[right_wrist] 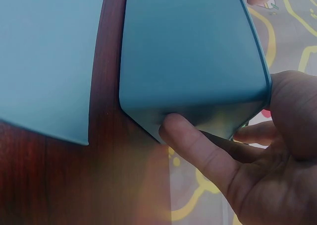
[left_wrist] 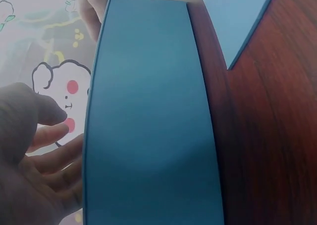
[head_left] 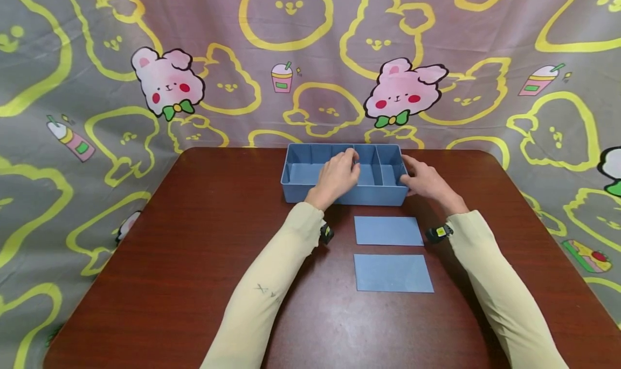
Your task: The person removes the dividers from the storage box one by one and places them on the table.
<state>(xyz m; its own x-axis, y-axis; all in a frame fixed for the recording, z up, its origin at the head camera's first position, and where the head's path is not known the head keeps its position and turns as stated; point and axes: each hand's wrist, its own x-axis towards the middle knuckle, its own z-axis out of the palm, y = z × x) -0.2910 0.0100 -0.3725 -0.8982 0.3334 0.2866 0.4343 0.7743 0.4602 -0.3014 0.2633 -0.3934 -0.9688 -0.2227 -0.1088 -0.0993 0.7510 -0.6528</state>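
A blue divided box (head_left: 310,192) stands at the table's far side, with upright partitions inside. My left hand (head_left: 338,173) reaches over its front wall, fingertips near a partition (head_left: 371,166). In the left wrist view, the thumb and fingers of that hand are loosely bent, with a gap and nothing visible between them; the front wall hides part of the fingers. My right hand (head_left: 427,180) grips the box's right end. In the right wrist view, one finger (right_wrist: 183,133) presses the outside of the end wall while the thumb goes over the rim; the thumb's tip is hidden.
Two flat blue rectangular panels, a nearer panel (head_left: 393,273) and a farther panel (head_left: 388,231), lie in front of the box. The brown table (head_left: 194,261) ends just behind the box, where a patterned curtain (head_left: 320,67) hangs.
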